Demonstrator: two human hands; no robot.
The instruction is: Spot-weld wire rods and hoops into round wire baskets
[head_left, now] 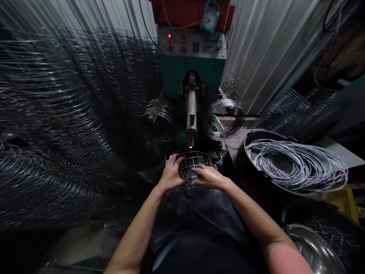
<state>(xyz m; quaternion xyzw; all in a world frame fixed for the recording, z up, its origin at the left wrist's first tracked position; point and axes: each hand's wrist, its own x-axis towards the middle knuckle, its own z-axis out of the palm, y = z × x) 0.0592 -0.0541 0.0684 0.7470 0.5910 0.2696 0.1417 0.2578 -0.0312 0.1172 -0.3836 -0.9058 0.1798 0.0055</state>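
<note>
In front of my body, a small round wire basket of crossed metal wires is held between both hands, below the machine's electrode tip. My left hand grips its left side, thumb toward the middle. On the right side, my right hand has its fingers closed over the wires. Parts of the basket's lower side are hidden by the hands. A green welding machine stands straight ahead with a red light lit on its panel.
Tall stacks of wire frames fill the left side. Wire ring bundles hang beside the machine. At right, a black tub carries large wire hoops. A metal bowl is at lower right, and a blue clock hangs above.
</note>
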